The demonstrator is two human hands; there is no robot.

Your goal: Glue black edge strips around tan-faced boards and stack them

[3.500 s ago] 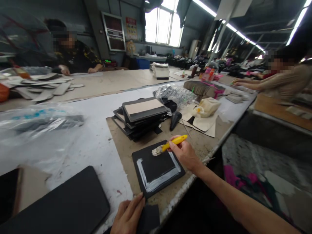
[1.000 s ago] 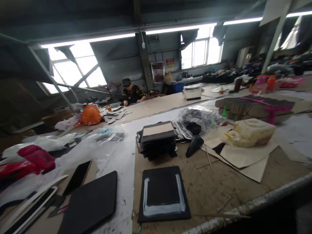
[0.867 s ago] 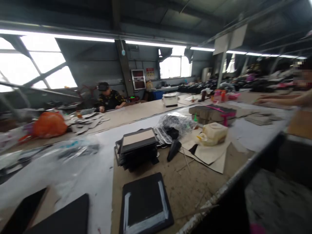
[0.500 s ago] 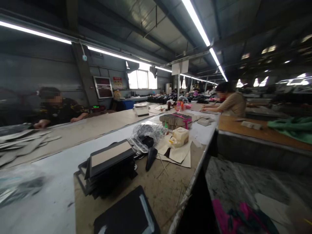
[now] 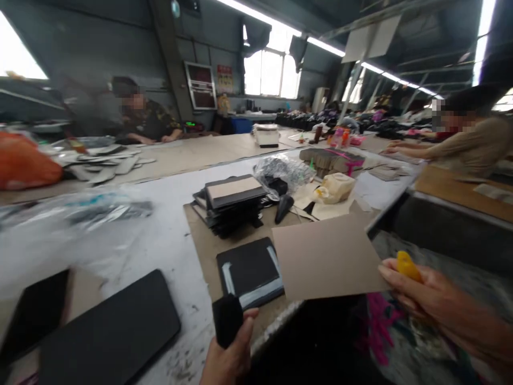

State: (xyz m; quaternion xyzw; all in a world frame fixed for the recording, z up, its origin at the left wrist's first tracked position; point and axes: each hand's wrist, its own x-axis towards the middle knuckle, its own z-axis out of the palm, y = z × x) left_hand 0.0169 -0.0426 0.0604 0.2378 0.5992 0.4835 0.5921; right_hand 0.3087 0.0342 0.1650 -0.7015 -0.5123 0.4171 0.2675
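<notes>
Nearest you, at six o'clock, your left hand (image 5: 228, 355) pinches one small black piece (image 5: 227, 321) between thumb and fingers, held upright. At four o'clock, your right hand (image 5: 433, 297) holds two things: one flat tan card (image 5: 328, 259), gripped at its right edge, and one yellow handle (image 5: 409, 266), whose lower end is blurred. The card reaches left toward five o'clock and covers the right edge of one black panel (image 5: 248, 264) in your view; you cannot tell whether they touch. That panel lies flat at six o'clock, just beyond your left hand, with three white strokes (image 5: 260, 293) along its left, near and right sides.

At eight o'clock lie one large black board (image 5: 112, 326) and, further left, one dark slab (image 5: 38, 307). Just left of centre, toward nine o'clock, stands one stack of black panels (image 5: 228, 216), too tightly overlapped to count, topped by one pale strip (image 5: 234, 187). At three o'clock sits one cream container (image 5: 339, 188).

Farther off, one orange bag (image 5: 28, 161) rests at nine o'clock, and one pale stack (image 5: 266, 136) at twelve. Two co-workers sit beyond: one at ten o'clock (image 5: 148, 120), one at two.
</notes>
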